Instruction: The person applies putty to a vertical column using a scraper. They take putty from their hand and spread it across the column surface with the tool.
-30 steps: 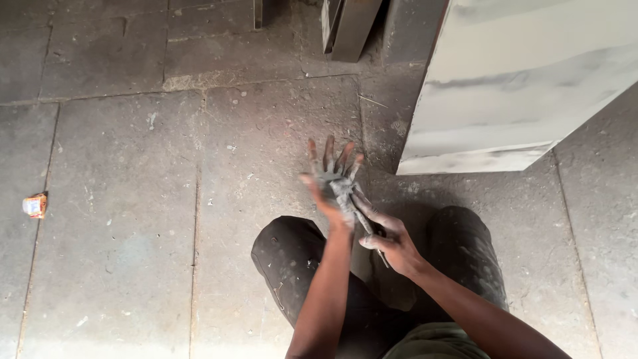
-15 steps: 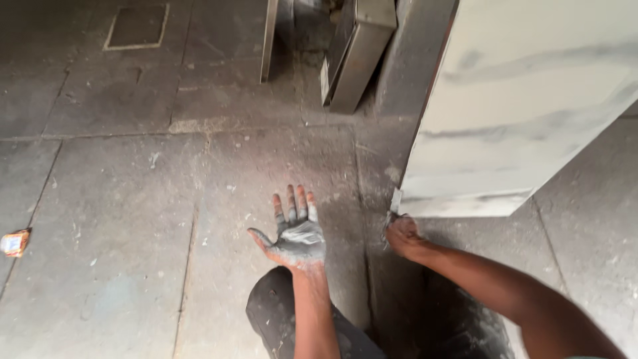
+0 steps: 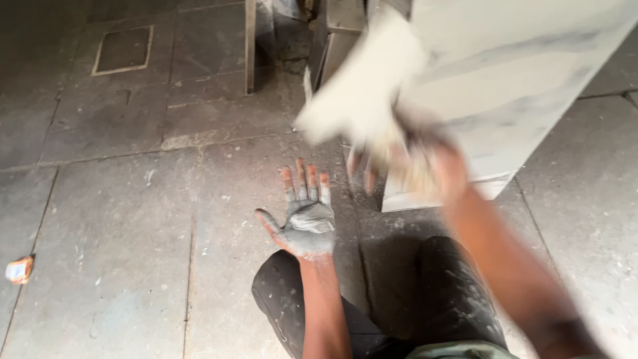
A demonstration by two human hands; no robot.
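While beside slab [image 3: 531, 80] edge — open floor [image 3: 119, 213] leftward

Left hand [image 3: 307, 223] palm coated in matt grey paste. Right hand [image 3: 425, 163] grips blurred off-white cloth [image 3: 362, 90]. Glossy veined marble slab [image 3: 512, 80]. Rough dusty stone floor [image 3: 113, 233].

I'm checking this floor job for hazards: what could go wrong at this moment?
The left hand is open, its palm coated in grey paste, which could smear onto the white marble-look slab. The right hand swings a white cloth, blurred, beside that leaning slab; a knock might tip it.
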